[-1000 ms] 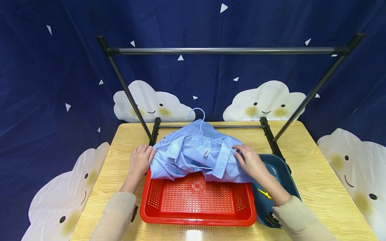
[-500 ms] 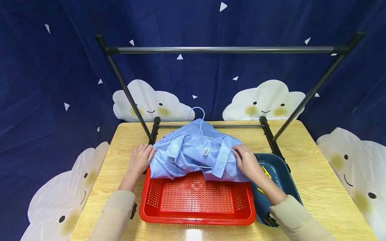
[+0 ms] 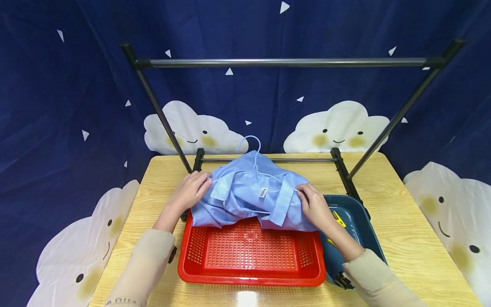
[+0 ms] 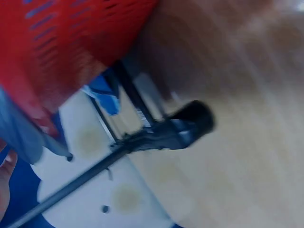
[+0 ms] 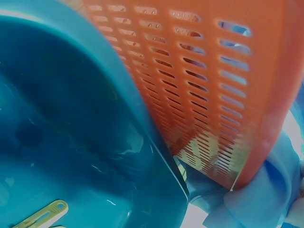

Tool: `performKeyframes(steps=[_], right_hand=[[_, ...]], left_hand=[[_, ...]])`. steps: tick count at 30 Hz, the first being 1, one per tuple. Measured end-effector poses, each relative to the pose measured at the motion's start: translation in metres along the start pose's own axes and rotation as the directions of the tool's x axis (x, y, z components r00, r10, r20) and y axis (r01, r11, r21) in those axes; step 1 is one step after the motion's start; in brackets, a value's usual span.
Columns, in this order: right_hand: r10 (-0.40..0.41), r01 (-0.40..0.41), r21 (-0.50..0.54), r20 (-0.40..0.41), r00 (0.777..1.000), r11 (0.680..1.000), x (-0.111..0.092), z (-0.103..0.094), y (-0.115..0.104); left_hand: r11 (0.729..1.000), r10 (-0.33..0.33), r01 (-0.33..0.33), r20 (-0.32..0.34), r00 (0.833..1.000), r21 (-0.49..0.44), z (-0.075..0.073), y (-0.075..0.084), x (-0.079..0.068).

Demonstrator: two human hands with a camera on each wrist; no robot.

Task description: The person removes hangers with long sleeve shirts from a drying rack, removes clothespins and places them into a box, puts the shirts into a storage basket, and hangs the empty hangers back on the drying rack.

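Observation:
A light blue collared shirt (image 3: 245, 204) lies bunched over the back of a red basket (image 3: 251, 281). Inside its neck sits a thin pale blue hanger (image 3: 256, 160), whose hook sticks up above the collar. My left hand (image 3: 190, 189) is over the shirt's left shoulder, fingers reaching toward the collar, with no fold visibly pinched. My right hand (image 3: 315, 207) pinches the right shoulder near the hanger's arm. Only a sliver of the left fingers (image 4: 4, 175) shows in the blurred left wrist view.
A dark blue bin (image 3: 354, 221) stands right of the basket, with yellow clothes pegs (image 5: 45, 216) and dark small things in it. Behind rises a black rack with a metal crossbar (image 3: 284, 63). All stand on a wooden table (image 3: 414, 238).
My left hand has left the shirt's outer left edge and moved right and slightly up toward the collar. My right fingers have closed in on the right shoulder; the shirt has barely shifted.

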State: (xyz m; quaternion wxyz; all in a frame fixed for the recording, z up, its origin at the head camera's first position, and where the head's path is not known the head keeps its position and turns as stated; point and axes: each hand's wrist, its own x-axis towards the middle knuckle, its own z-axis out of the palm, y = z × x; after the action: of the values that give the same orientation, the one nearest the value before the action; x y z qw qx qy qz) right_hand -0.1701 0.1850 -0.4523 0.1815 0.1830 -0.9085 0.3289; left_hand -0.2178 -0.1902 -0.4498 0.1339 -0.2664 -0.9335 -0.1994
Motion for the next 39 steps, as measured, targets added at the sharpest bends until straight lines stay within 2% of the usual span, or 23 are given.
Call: performKeyframes(steps=[6,11,14,20,30,39], right_hand=[[-0.007,0.007,0.016,-0.004,1.000,1.000,0.000,0.001,-0.001],[-0.013,0.013,0.029,-0.008,1.000,0.999,-0.001,0.001,-0.001],[-0.012,0.012,0.036,-0.015,1.000,0.999,-0.001,0.001,-0.002],[-0.019,0.021,0.042,-0.037,0.999,0.999,-0.002,0.001,-0.002],[-0.041,0.046,0.058,-0.082,0.996,0.997,0.000,0.000,-0.003],[-0.052,0.060,0.070,-0.109,0.993,0.996,-0.001,0.000,-0.001]], left_hand=[[0.999,0.038,-0.040,0.119,0.992,0.011,-0.003,0.014,0.018],[0.994,0.084,-0.094,0.166,0.982,0.055,0.002,0.018,0.025],[0.990,0.121,-0.131,0.160,0.980,0.048,0.006,0.020,0.028],[0.987,0.158,-0.159,0.120,0.980,-0.002,0.008,0.028,0.036],[0.984,0.178,-0.180,0.089,0.980,0.017,0.003,0.048,0.048],[0.987,0.150,-0.153,0.057,0.987,0.039,0.004,0.066,0.055]])
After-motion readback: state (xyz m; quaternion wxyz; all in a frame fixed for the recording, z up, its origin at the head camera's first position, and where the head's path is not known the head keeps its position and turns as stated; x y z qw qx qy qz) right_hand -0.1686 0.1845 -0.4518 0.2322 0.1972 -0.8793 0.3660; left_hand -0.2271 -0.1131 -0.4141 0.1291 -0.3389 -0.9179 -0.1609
